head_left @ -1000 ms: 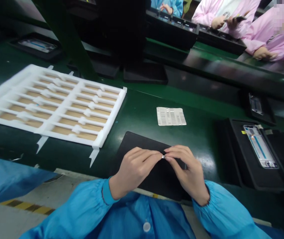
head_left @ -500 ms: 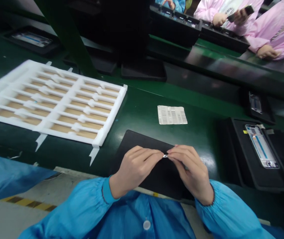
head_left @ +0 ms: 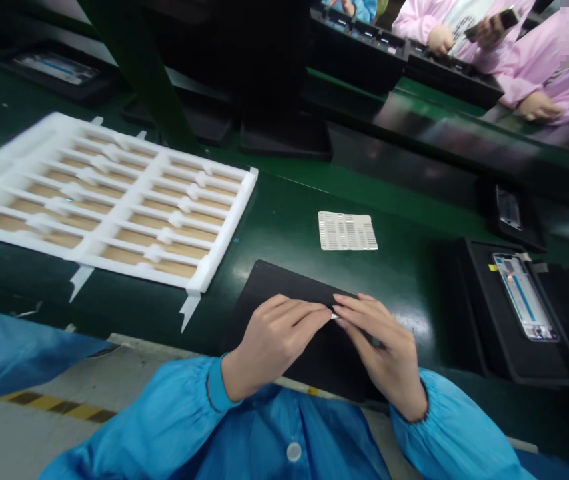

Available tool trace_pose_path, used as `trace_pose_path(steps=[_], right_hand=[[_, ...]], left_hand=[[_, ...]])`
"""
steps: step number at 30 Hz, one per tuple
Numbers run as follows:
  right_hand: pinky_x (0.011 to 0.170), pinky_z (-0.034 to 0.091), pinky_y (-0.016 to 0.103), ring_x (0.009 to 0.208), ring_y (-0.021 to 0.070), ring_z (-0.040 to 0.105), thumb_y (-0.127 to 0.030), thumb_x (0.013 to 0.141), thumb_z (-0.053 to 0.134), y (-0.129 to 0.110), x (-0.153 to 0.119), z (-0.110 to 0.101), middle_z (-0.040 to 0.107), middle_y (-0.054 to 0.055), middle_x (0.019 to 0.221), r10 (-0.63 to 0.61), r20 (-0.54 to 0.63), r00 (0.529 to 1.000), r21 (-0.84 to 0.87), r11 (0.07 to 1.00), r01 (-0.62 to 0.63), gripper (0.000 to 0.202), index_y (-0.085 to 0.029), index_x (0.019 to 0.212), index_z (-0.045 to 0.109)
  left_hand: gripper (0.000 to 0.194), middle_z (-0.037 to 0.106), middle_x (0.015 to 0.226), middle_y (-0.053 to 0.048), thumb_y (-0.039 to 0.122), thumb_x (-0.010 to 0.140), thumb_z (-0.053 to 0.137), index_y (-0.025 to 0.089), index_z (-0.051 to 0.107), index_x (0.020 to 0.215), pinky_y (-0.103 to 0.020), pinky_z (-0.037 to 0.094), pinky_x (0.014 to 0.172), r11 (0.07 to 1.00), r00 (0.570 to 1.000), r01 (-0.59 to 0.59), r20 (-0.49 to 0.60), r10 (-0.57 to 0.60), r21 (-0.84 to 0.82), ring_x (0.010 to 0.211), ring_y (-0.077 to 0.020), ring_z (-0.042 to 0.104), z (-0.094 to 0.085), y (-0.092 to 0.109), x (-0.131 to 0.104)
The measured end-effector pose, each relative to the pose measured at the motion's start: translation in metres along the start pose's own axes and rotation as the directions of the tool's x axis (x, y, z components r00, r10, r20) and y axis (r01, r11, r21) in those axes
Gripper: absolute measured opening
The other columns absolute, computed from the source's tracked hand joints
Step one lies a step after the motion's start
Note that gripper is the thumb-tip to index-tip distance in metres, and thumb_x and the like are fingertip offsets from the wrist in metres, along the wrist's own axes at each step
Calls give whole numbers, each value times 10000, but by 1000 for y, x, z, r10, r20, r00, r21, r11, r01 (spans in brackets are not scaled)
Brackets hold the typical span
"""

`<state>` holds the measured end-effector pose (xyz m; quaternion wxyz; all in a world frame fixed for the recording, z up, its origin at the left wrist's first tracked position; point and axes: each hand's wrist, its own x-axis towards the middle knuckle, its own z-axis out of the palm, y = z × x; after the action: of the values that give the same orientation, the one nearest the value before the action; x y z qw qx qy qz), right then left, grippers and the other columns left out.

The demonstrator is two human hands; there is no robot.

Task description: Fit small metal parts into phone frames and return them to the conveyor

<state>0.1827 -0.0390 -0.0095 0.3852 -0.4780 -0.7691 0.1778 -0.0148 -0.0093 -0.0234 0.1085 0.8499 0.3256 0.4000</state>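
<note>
My left hand [head_left: 280,337] and my right hand [head_left: 383,343] meet over a black mat [head_left: 314,367] at the front of the bench. Between the pinched fingertips of both hands is a small white and silver piece [head_left: 334,317], mostly covered by the fingers, too small to name. Both hands are closed on it. Beyond the mat lies a whitish sheet [head_left: 348,231] marked with rows of narrow silvery strips.
A white foam tray [head_left: 129,200] with slots lies at left, tape tabs at its edge. To the right, a phone frame [head_left: 525,297] rests in a black tray [head_left: 554,370]. Co-workers in pink sleeves [head_left: 529,73] are across the bench. A dark green post [head_left: 139,80] rises behind the foam tray.
My right hand's fingers have shifted slightly left, closer to my left fingertips, and cover more of the small piece. The view has moved a little.
</note>
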Motion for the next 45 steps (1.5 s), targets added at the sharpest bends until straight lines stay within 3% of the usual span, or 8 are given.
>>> trace_pose_path(steps=[5,12,14,18,20,29,37,45], right_hand=[[1039,463,459,1208,247,571,-25,843,691,1,-10,-1,592,146,1328,-93,-42,995,-117,989,87,477,-154,1291,589],[1071,411,551,1164,274,571,35,798,703,12,-17,2,678,141,1197,-322,-14,947,-317,899,302,446,-129,1209,649],[1071,413,541,1148,255,581,20,827,679,12,-15,4,679,115,1201,-276,-64,959,-249,935,252,369,-163,1147,674],[962,508,427,1107,213,612,-105,902,648,5,-6,4,661,69,1223,77,-92,993,15,997,-76,160,-222,1001,696],[918,526,397,1098,208,617,-141,915,641,2,-3,3,670,57,1192,146,-63,987,50,989,-143,130,-233,991,693],[1033,476,532,1070,234,630,46,861,595,1,-11,7,693,128,1104,-260,-71,963,-211,948,240,333,-134,1139,632],[985,540,492,1024,212,661,30,871,594,7,-8,2,702,86,1139,-220,-35,975,-113,970,215,417,-194,1221,634],[1012,531,481,1064,232,642,-40,910,575,21,-22,4,660,60,1258,-313,64,948,-377,872,313,573,-241,1438,480]], left_hand=[[166,745,1019,-28,79,961,516,136,631,1068,-278,477,760,1000,999,5,47,-4,-11,930,-150,703,-3,1,0],[196,736,1021,-32,106,992,455,142,625,1082,-297,485,773,999,991,40,130,-40,5,919,-158,698,-6,1,3],[195,735,1028,-32,103,989,459,142,625,1084,-302,487,771,999,991,40,130,-41,7,920,-163,698,-6,2,2],[177,738,1034,-25,116,981,489,152,624,1090,-308,489,772,999,992,41,119,-42,11,910,-169,702,-5,3,-1],[168,739,1031,-23,123,979,498,155,625,1084,-307,488,773,999,993,39,114,-40,10,908,-170,702,-4,4,-2],[174,740,1016,-14,93,974,496,162,621,1073,-290,478,772,999,994,31,108,-33,16,914,-153,701,-3,5,-1],[192,751,996,-17,83,972,482,163,632,1060,-275,490,753,1000,996,16,90,-17,11,900,-145,712,-4,4,1],[211,752,997,-29,103,987,449,152,644,1050,-275,505,758,1000,995,9,104,-11,19,913,-142,711,-7,3,2]])
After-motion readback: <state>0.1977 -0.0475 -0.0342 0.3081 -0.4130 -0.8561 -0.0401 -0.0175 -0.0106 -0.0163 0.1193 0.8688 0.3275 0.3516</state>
